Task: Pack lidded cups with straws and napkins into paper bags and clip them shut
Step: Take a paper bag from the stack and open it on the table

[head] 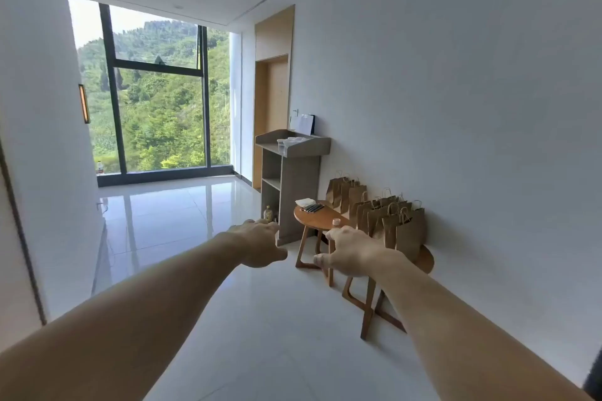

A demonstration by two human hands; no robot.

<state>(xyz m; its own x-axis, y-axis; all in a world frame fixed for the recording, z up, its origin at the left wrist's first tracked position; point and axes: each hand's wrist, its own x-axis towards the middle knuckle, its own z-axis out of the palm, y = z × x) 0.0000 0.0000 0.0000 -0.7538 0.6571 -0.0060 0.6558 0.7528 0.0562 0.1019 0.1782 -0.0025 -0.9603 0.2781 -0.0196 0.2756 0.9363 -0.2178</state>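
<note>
Several brown paper bags (404,231) with twisted handles stand in a row along the right wall, some on a low wooden table (321,221). On that table lie a stack of white napkins (305,202), dark straws (314,207) and a small pale round thing (336,222). Clear plastic cups (286,142) sit on top of a grey shelf unit (293,185). My left hand (260,246) and my right hand (350,252) are stretched forward in the air, fingers apart, holding nothing, well short of the table.
A second wooden table (423,262) stands nearer under the bags. A white paper bag (303,124) leans on the wall behind the shelf unit. A large window (156,91) fills the far end, and a glossy white tiled floor (195,221) stretches ahead.
</note>
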